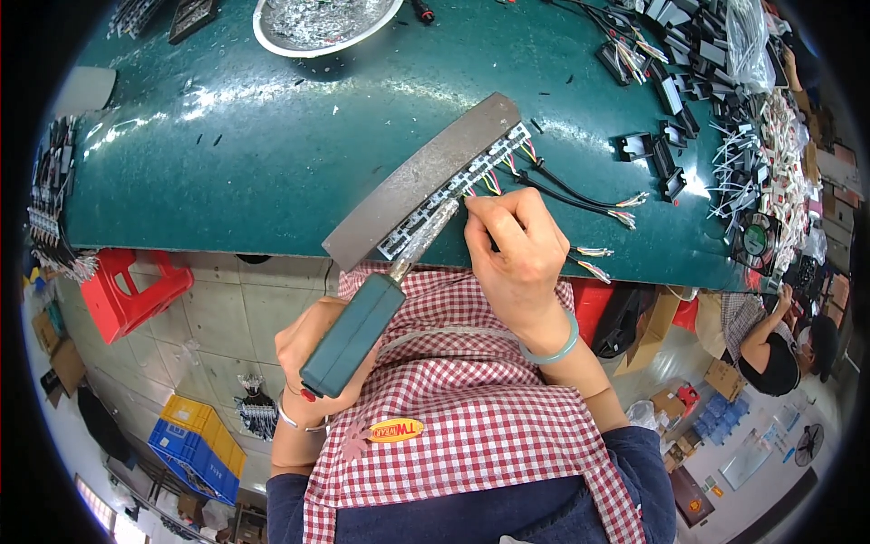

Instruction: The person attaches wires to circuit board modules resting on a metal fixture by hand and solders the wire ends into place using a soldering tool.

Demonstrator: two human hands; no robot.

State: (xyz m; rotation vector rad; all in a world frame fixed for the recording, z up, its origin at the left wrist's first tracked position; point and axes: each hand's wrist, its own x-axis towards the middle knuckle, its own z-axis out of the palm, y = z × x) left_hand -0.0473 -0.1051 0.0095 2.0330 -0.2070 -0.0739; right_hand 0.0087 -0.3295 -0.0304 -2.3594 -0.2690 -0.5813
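My left hand [304, 352] is wrapped round the green handle of a soldering iron [352, 335]. Its metal tip points up and right, against or very close to a long strip of small circuit boards [494, 161]. The strip lies along a thick dark metal bar [421, 177] set diagonally at the table's near edge. My right hand [518, 254] is closed in a pinch on thin coloured wires beside the iron's tip; the fingers partly hide them. Black cables [580, 192] with bared coloured ends run from the strip to the right, some passing under my right hand.
The green table [227, 190] carries a metal bowl [326, 45] of scraps at the back. Black plastic housings [669, 159] and heaped white cables [779, 163] lie at the right. Bundled parts [54, 199] sit at the left edge. A red stool [136, 290] stands below; another person [779, 344] sits at right.
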